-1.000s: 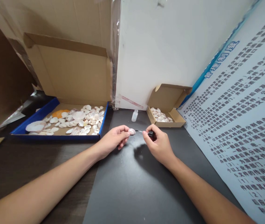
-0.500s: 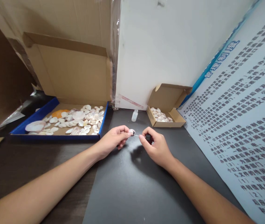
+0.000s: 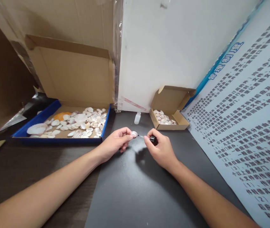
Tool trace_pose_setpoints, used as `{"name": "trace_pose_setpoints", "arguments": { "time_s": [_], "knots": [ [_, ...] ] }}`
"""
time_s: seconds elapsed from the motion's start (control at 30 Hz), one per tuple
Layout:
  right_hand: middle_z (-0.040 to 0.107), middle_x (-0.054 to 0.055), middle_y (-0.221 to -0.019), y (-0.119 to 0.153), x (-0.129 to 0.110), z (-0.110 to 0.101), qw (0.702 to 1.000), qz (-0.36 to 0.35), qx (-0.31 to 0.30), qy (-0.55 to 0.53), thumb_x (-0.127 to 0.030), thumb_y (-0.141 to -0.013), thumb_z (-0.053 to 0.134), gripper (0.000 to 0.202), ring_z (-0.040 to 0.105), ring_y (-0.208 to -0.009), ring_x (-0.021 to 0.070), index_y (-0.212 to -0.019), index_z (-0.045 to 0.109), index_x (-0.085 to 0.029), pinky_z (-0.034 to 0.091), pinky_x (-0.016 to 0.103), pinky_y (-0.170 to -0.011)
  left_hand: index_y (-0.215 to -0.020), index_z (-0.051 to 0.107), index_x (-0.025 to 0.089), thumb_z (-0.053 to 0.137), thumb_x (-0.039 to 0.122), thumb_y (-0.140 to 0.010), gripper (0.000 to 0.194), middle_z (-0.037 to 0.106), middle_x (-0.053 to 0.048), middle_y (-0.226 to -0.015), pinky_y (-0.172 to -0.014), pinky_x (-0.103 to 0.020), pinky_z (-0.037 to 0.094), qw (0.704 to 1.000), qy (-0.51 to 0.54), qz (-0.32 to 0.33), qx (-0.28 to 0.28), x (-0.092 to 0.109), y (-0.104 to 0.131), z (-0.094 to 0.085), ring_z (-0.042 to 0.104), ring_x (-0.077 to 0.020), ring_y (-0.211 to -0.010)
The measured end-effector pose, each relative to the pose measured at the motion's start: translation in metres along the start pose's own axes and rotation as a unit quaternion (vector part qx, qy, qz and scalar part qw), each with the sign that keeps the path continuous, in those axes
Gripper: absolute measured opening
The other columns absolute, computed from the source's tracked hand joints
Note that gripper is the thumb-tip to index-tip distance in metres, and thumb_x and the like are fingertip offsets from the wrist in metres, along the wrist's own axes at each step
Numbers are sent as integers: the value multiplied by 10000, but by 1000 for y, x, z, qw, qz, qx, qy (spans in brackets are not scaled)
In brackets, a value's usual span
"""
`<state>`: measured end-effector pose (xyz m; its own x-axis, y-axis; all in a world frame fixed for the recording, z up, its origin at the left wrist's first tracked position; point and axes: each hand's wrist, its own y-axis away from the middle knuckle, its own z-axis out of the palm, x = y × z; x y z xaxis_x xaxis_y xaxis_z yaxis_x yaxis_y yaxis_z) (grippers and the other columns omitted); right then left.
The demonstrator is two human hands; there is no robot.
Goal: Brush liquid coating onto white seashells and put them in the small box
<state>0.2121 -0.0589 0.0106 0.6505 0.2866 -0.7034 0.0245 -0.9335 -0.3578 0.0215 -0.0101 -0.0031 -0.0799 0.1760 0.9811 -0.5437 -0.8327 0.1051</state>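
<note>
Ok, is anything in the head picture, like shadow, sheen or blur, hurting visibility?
Head view: a dark shadow lies by the right hand on the grey mat, which shows a soft sheen; the thin brush is too small and soft for detail; the wall poster looks stretched, its small text blurred.

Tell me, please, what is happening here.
The person's left hand holds a small shell, and the right hand holds a black-capped brush, its tip close to the shell; whether they touch is unclear. An uncapped bottle stands beyond the hands. More shells lie in the blue-sided box at left and the smaller box at right.
</note>
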Motion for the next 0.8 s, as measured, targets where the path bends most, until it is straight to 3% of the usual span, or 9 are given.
{"name": "trace_pose_setpoints", "arguments": {
  "time_s": [0.3, 0.8],
  "knots": [
    [433, -61, -591, 1, 1, 1, 998, -26, -48, -15, -302, -902, 527, 191, 400, -516, 102, -746, 469, -211, 309, 217, -517, -805, 523, 190, 663, 396, -831, 250, 410, 90, -492, -437, -174, 304, 1000, -9, -2, -1, 0, -1, 0, 326, -58, -444],
    [428, -63, -586, 2, 1, 1, 998, -23, -60, -13, -303, -907, 529, 184, 400, -522, 106, -755, 471, -215, 311, 214, -518, -801, 531, 193, 666, 428, -827, 272, 413, 88, -494, -432, -169, 315, 1000, -16, 1, -11, 0, -1, 0, 332, -61, -446]
  ]
}}
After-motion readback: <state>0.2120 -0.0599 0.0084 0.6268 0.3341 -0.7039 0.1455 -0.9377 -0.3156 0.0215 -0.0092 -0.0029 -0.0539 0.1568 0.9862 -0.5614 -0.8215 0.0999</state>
